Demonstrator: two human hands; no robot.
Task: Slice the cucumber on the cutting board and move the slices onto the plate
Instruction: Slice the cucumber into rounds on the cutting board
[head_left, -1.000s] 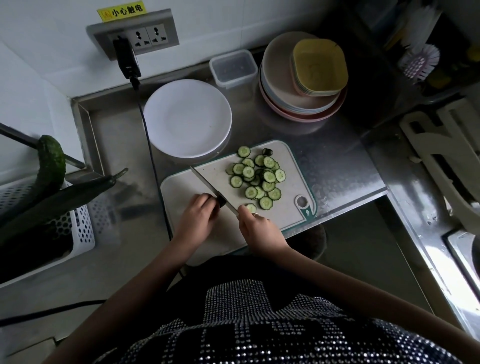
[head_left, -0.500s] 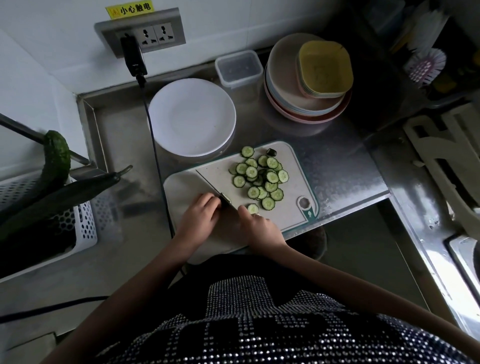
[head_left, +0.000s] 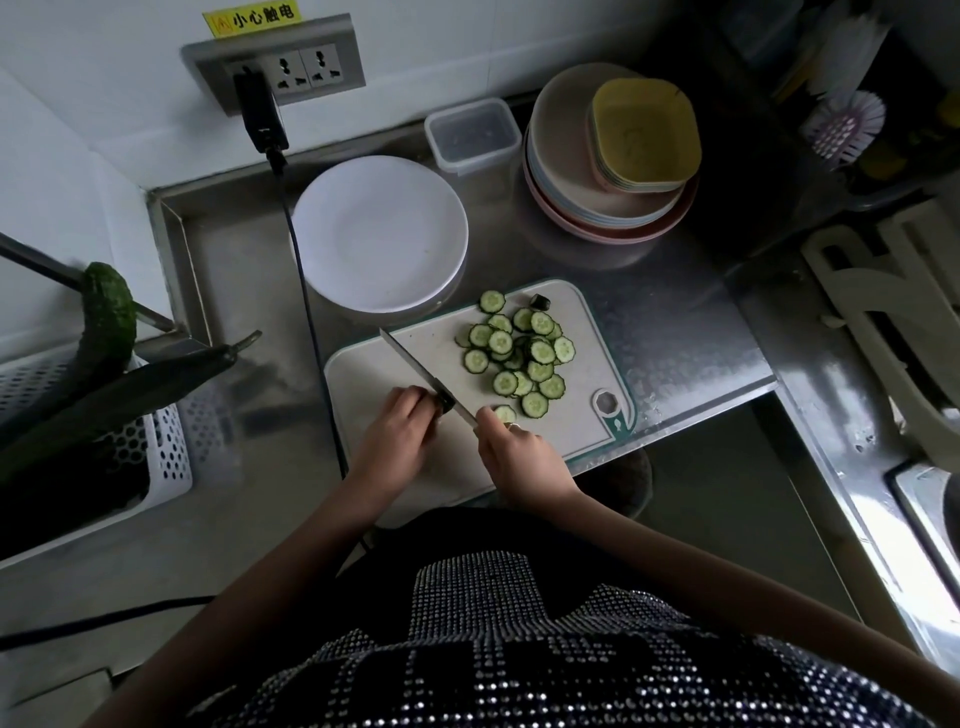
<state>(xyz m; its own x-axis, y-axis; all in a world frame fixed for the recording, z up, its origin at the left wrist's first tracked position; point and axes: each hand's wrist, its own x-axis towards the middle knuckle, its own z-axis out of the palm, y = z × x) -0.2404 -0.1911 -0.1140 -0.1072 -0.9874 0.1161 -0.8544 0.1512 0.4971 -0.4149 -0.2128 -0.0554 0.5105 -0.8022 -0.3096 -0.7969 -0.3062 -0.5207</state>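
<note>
Gripping cucumber stub (head_left: 445, 404), left hand (head_left: 397, 439); right hand (head_left: 514, 457) clamps knife (head_left: 423, 375), blade pointing far-left across cutting board (head_left: 374, 379).

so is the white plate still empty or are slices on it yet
Empty. The white plate shows only a bare surface; all the cucumber slices lie on the cutting board.

Showing brushed, glossy metal on the counter (head_left: 691, 332), matt plastic on the cutting board (head_left: 363, 379), perforated plastic on the basket (head_left: 166, 457).
</note>
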